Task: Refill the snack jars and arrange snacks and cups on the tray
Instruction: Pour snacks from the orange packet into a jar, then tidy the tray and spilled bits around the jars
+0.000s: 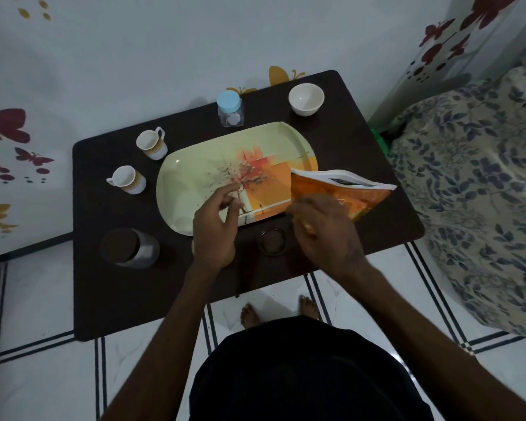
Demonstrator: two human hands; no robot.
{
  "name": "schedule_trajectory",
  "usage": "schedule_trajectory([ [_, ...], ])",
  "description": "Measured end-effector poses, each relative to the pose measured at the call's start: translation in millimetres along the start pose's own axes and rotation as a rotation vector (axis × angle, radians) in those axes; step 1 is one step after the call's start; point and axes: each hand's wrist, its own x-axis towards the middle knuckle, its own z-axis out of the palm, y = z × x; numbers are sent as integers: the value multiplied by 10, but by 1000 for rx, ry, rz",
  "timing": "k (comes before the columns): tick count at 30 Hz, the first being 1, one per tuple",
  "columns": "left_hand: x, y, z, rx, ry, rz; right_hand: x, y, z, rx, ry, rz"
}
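An oval tray (pixel 195 165) with a tree picture lies in the middle of the dark table (pixel 110 287). My right hand (pixel 325 235) grips an orange snack packet (pixel 340 192) tilted over the tray's right end, its torn mouth facing up and right. My left hand (pixel 216 226) hovers over the tray's near edge with fingers loosely curled, holding nothing. An open clear jar (pixel 272 241) stands between my hands at the tray's near edge. A clear jar with a blue lid (pixel 230 109) stands behind the tray. Two white cups (pixel 151 144) (pixel 128 179) sit left of the tray.
A white bowl (pixel 305 98) sits at the table's far right corner. A dark-lidded steel container (pixel 128 247) stands near left. A bed with a leaf-print cover (pixel 474 183) flanks the table on the right; a decorated wall lies behind. My bare feet show beneath the table edge.
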Motion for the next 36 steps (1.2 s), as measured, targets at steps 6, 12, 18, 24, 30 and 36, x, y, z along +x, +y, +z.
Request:
schedule_trajectory([
  [6, -381, -579, -213, 204, -69, -228, -182, 107, 892, 48, -529, 193],
  [12, -524, -875, -210, 253, -141, -359, -260, 284, 1431, -130, -768, 316],
  [18, -613, -1022, -389, 315, -89, -355, -177, 139, 1607, -151, -688, 346],
  [24, -955, -1249, -816, 273, 19, -449, -344, -277, 1854, -179, -777, 165],
  [30, -997, -1410, -1058, 317, 61, -506, -248, -707, 2145, -141, -813, -6],
  [36, -805, -1426, -1027, 326, 53, -510, -218, -898, 2276, -180, -839, -51],
])
